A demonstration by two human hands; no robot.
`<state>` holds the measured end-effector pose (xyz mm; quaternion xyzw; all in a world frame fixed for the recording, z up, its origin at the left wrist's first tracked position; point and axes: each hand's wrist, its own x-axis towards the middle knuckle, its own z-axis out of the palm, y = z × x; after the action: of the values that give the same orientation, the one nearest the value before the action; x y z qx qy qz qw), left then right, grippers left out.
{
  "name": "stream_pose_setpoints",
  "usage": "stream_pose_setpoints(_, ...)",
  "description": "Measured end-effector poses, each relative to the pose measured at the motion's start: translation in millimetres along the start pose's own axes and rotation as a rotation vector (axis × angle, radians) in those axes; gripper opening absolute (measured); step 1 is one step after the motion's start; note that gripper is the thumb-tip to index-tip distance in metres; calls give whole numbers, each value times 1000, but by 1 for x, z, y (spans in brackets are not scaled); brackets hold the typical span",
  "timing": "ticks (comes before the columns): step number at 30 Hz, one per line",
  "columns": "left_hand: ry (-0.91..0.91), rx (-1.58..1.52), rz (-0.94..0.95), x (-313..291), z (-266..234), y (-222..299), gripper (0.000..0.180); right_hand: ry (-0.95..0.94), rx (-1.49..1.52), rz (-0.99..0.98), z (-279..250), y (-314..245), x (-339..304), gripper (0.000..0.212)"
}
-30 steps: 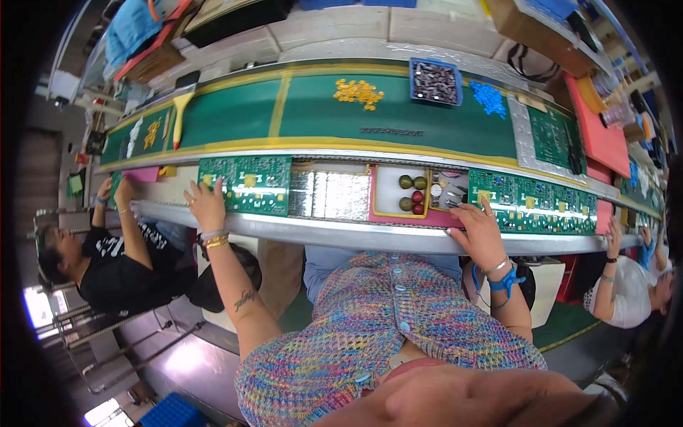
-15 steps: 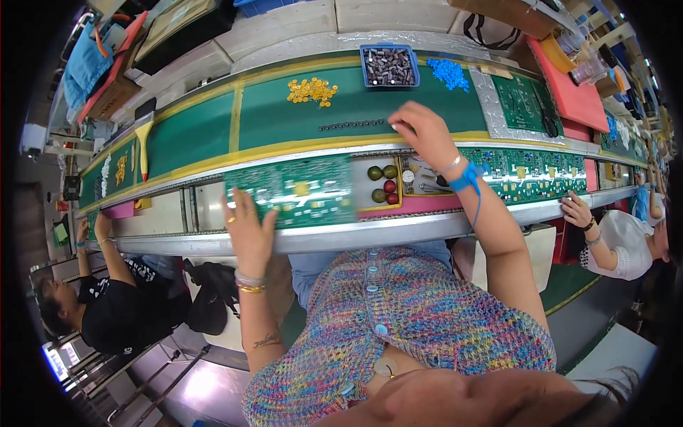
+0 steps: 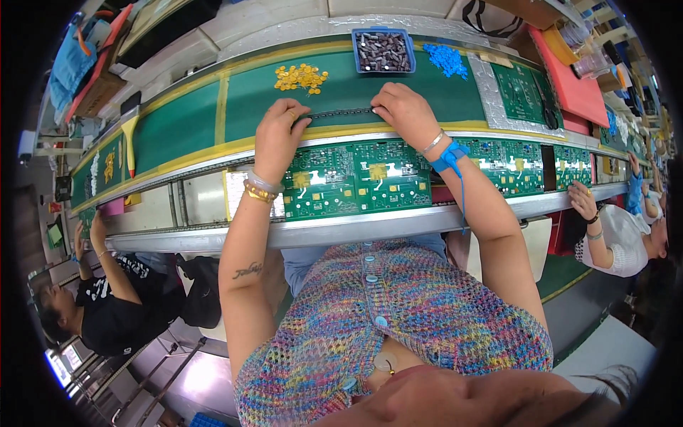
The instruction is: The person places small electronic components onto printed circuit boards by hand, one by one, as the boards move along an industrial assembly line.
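From the middle of the view, the metal rail (image 3: 341, 228) lies nearest, just toward six o'clock. Beyond it, at twelve, green boards (image 3: 320, 202) fill the track. Past these is the green desk (image 3: 178, 117); near its closer edge, at twelve o'clock, lies the strip (image 3: 341, 113), a thin, dark row.

The left hand (image 3: 279, 139) is at the strip's nine o'clock end, the right hand (image 3: 408, 117) at its three o'clock end. In both, thumb and fingers draw close together at the tip; whether either grip has closed on the strip I cannot tell.

The strip should be very light and fairly fragile, easily bent or parted mid-length; I cannot judge how stiff. Best taken by both ends, with a light fingertip pinch.

Farther off sit yellow discs (image 3: 302, 78) near half past eleven, a blue tray (image 3: 384, 69) of dark parts near half past twelve, and blue parts (image 3: 446, 60) at one.

The boards carry white print, too small to read; no label shows on the strip.
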<state>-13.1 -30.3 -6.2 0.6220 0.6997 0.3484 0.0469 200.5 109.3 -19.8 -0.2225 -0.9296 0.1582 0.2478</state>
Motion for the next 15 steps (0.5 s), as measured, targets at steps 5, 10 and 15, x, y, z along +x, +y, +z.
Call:
stream_pose_setpoints(5, -29, 33, 39, 5, 6, -4, 11, 32, 47, -6, -5, -1, 0, 7)
stream_pose_setpoints(10, -40, 82, 86, 6, 5, -2, 10, 76, 79, -36, -22, -6, -12, 8)
stream_pose_setpoints(15, -14, 134, 88, 6, 4, -4, 10, 29, 108, -1, -44, -23, -54, 11)
